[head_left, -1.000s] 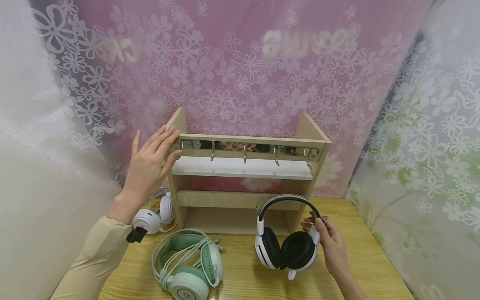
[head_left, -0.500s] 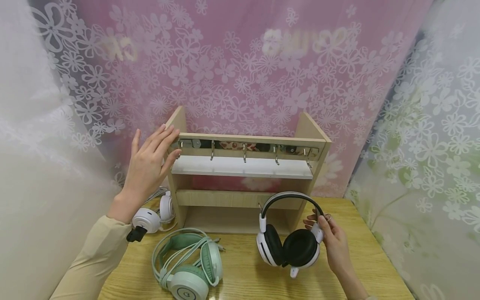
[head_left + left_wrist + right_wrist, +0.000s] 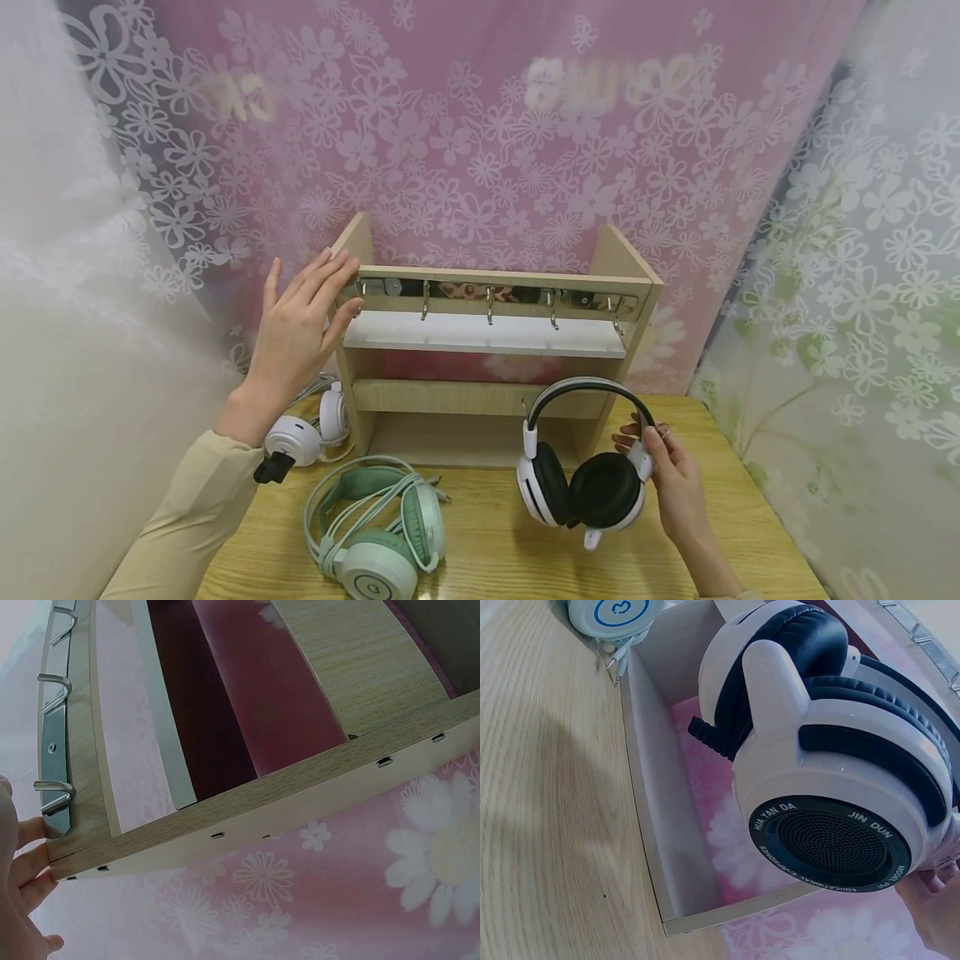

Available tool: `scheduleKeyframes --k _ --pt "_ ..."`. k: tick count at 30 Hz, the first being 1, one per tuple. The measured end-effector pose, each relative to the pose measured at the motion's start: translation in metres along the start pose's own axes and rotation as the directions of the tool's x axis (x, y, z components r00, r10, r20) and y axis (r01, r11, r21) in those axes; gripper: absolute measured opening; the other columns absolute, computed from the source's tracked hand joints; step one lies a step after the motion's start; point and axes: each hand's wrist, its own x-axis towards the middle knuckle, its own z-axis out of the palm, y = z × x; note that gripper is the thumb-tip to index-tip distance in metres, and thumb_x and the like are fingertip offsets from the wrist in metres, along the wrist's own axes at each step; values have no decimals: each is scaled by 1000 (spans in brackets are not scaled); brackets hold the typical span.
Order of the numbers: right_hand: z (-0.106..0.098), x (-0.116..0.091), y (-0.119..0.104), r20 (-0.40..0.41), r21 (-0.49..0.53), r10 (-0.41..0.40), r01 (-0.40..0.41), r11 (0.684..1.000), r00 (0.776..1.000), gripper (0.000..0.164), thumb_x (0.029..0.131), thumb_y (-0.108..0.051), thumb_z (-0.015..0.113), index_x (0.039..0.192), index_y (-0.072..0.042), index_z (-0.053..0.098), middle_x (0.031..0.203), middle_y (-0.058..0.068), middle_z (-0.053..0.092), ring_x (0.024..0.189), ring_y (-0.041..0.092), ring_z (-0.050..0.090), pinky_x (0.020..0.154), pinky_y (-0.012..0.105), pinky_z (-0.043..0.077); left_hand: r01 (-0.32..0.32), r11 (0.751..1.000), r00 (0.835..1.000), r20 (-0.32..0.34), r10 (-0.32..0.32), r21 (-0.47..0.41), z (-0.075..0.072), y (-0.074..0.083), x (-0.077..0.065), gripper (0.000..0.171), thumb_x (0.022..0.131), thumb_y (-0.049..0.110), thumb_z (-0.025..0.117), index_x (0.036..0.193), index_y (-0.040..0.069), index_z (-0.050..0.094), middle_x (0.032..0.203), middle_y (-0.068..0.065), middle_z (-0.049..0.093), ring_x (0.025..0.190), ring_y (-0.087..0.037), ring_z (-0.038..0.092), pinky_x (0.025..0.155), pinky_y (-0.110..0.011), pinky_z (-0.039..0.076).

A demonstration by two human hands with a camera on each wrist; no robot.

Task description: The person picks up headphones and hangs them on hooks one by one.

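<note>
In the head view my right hand [image 3: 681,492] grips the white and black headphones [image 3: 606,490] by the right end of their headband. They hang upright over the table before the lower right part of a wooden shelf [image 3: 472,398]. The right wrist view shows one ear cup's black round grille [image 3: 829,844] close up, with a white stub and a short black microphone stem beside it. My left hand [image 3: 294,340] lies with extended fingers against the shelf's upper left corner, next to the leftmost hook. Its fingertips touch that corner in the left wrist view.
A metal rail with several hooks [image 3: 490,308] runs along the shelf's top front. Light green headphones [image 3: 375,533] with a bundled cable lie on the wooden table [image 3: 480,542] at front left. White headphones [image 3: 294,440] lie left of the shelf. Flowered curtains [image 3: 480,125] surround the table.
My right hand has moved the white and black headphones slightly right and upward. The left hand stays at the shelf corner.
</note>
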Motion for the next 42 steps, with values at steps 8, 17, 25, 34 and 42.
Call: scheduleKeyframes --k 8,17,25,34,42 --pt "-1 0 -5 28 62 -53 51 997 998 27 111 -11 40 126 -2 60 111 5 69 101 16 73 91 30 57 2 1000 1000 3 -2 2 0 0 0 57 107 49 44 147 10 54 150 -10 54 145 -27 42 124 -57 4" --pt "-4 5 -10 43 98 -88 83 992 995 28 110 -9 39 126 -3 62 112 3 70 103 16 73 92 31 57 4 1000 1000 6 -4 5 -1 0 0 52 100 31 62 147 10 54 150 -10 53 145 -27 42 124 -57 4" --pt "-4 8 -15 32 97 -101 97 990 994 30 110 -7 39 129 5 59 111 5 70 102 18 73 92 31 57 3 1000 1000 8 -3 7 -1 1 0 53 98 28 65 146 9 54 150 -11 53 145 -27 42 124 -57 3" --pt "-4 10 -23 21 127 -100 96 987 995 28 110 -8 40 128 1 60 110 6 69 102 17 73 91 32 57 4 1000 1000 8 -4 9 -1 1 0 52 100 31 62 147 10 54 150 -10 53 145 -27 42 124 -57 4" --pt "-5 11 -28 41 150 -121 114 982 992 30 110 -8 39 127 1 61 110 6 71 102 19 74 92 32 56 4 1000 1000 11 -4 10 0 0 0 54 97 26 67 147 10 54 150 -10 53 146 -26 41 124 -56 3"
